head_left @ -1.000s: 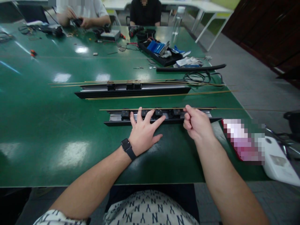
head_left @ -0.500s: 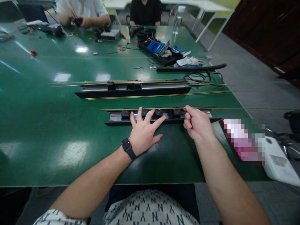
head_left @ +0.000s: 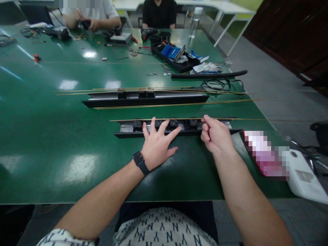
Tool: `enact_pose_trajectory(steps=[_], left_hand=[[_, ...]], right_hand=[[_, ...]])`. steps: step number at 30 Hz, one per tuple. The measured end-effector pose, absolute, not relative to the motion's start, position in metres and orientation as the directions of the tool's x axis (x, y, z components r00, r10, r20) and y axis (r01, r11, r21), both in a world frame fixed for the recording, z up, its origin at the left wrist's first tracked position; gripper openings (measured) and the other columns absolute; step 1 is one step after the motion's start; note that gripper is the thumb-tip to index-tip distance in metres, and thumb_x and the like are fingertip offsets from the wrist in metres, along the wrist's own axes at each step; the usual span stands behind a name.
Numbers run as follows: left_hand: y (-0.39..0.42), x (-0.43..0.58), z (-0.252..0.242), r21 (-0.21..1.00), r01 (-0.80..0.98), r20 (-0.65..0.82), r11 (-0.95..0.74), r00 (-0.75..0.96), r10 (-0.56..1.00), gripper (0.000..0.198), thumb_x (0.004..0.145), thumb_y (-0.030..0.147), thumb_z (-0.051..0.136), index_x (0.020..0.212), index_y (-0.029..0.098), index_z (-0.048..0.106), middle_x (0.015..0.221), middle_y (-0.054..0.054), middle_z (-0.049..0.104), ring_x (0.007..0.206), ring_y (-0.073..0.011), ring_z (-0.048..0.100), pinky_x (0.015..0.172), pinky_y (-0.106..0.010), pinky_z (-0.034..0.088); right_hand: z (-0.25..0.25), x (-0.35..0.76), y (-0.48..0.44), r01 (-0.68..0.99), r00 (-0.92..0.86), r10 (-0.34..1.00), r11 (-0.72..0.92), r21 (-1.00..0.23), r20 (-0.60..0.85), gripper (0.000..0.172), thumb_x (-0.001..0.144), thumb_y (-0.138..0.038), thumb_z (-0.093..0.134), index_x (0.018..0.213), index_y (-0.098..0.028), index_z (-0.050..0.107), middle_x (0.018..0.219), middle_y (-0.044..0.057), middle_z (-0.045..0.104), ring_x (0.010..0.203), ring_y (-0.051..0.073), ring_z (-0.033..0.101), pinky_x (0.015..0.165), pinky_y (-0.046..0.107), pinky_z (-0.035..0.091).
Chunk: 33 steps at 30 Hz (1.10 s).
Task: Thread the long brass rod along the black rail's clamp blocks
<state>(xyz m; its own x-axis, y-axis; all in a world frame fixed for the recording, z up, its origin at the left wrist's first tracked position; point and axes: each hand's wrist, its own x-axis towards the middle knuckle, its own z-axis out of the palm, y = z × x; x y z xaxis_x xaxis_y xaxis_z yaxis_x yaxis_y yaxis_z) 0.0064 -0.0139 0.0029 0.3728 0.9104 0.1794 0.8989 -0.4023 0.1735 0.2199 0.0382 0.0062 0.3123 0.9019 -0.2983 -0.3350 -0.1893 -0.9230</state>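
Observation:
A black and silver metal rail [head_left: 125,128] lies across the table in front of me, with several black blocks [head_left: 193,123] seated along its channel. My left hand [head_left: 157,147] rests over the rail's middle, fingers spread, the fingertips on or just above the blocks. A thin brass-coloured rod [head_left: 123,120] runs along the rail's far edge and sticks out well past its right end. Thumb and forefinger of my right hand [head_left: 214,133] pinch this rod near the right part of the rail.
A second rail [head_left: 146,101] with several thin rods beside it lies farther back. Beyond are a black tray [head_left: 184,65], gloves [head_left: 207,67], a black strip [head_left: 208,74] and a bottle [head_left: 195,24]. A white device [head_left: 307,177] sits right. Two people sit opposite.
Almost nothing differs. The pinched rod seems shifted very slightly to the right; both hands keep their places and the rail stays put.

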Motion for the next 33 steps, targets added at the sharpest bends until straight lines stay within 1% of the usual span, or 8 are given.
enact_pose_trajectory(steps=[8, 11, 15, 22, 28, 33], left_hand=[[-0.0136, 0.0058, 0.0024, 0.178, 0.894, 0.190, -0.411, 0.378, 0.906, 0.075, 0.082, 0.048, 0.076, 0.150, 0.045, 0.046, 0.162, -0.006, 0.036, 0.149, -0.0532, 0.018, 0.113, -0.081, 0.014], [-0.0139, 0.0055, 0.0026, 0.174, 0.895, 0.191, -0.411, 0.378, 0.906, 0.075, 0.082, 0.048, 0.076, 0.150, 0.045, 0.045, 0.161, -0.006, 0.036, 0.149, -0.0534, 0.019, 0.113, -0.081, 0.014], [-0.0138, 0.0052, 0.0028, 0.170, 0.896, 0.191, -0.411, 0.379, 0.906, 0.074, 0.083, 0.049, 0.075, 0.151, 0.045, 0.045, 0.161, -0.006, 0.036, 0.148, -0.0538, 0.019, 0.113, -0.081, 0.014], [-0.0136, 0.0057, 0.0031, 0.176, 0.895, 0.181, -0.409, 0.379, 0.908, 0.074, 0.083, 0.049, 0.075, 0.151, 0.046, 0.045, 0.162, -0.006, 0.035, 0.149, -0.0527, 0.018, 0.113, -0.080, 0.013], [-0.0140, 0.0060, 0.0040, 0.178, 0.896, 0.182, -0.408, 0.377, 0.908, 0.074, 0.083, 0.048, 0.075, 0.151, 0.045, 0.045, 0.162, -0.006, 0.035, 0.149, -0.0529, 0.018, 0.113, -0.081, 0.013], [-0.0139, 0.0060, 0.0045, 0.188, 0.896, 0.176, -0.403, 0.373, 0.911, 0.075, 0.083, 0.047, 0.076, 0.151, 0.046, 0.045, 0.162, -0.006, 0.035, 0.150, -0.0523, 0.017, 0.114, -0.080, 0.012]], right_hand=[[0.0080, 0.2207, 0.0368, -0.348, 0.286, 0.907, -0.203, -0.915, -0.310, 0.011, 0.082, -0.024, 0.072, 0.084, -0.015, 0.067, 0.048, -0.006, 0.050, 0.027, 0.005, 0.035, 0.024, 0.017, 0.021], [0.0068, 0.2209, 0.0369, -0.346, 0.291, 0.910, -0.189, -0.919, -0.297, 0.011, 0.080, -0.022, 0.074, 0.084, -0.015, 0.067, 0.049, -0.006, 0.051, 0.027, 0.005, 0.035, 0.024, 0.017, 0.022], [0.0058, 0.2203, 0.0375, -0.340, 0.302, 0.907, -0.184, -0.922, -0.293, 0.009, 0.082, -0.021, 0.072, 0.082, -0.015, 0.065, 0.049, -0.007, 0.050, 0.027, 0.005, 0.036, 0.025, 0.016, 0.022], [0.0071, 0.2181, 0.0383, -0.330, 0.323, 0.897, -0.191, -0.924, -0.301, 0.017, 0.088, -0.024, 0.070, 0.076, -0.016, 0.062, 0.048, -0.007, 0.048, 0.026, 0.004, 0.035, 0.025, 0.016, 0.021], [0.0078, 0.2195, 0.0374, -0.326, 0.310, 0.901, -0.198, -0.924, -0.302, 0.020, 0.085, -0.028, 0.075, 0.077, -0.017, 0.061, 0.048, -0.006, 0.049, 0.026, 0.005, 0.035, 0.024, 0.016, 0.022], [0.0095, 0.2199, 0.0361, -0.333, 0.286, 0.906, -0.212, -0.919, -0.312, 0.018, 0.082, -0.030, 0.076, 0.083, -0.017, 0.064, 0.049, -0.006, 0.050, 0.026, 0.005, 0.035, 0.025, 0.016, 0.022]])
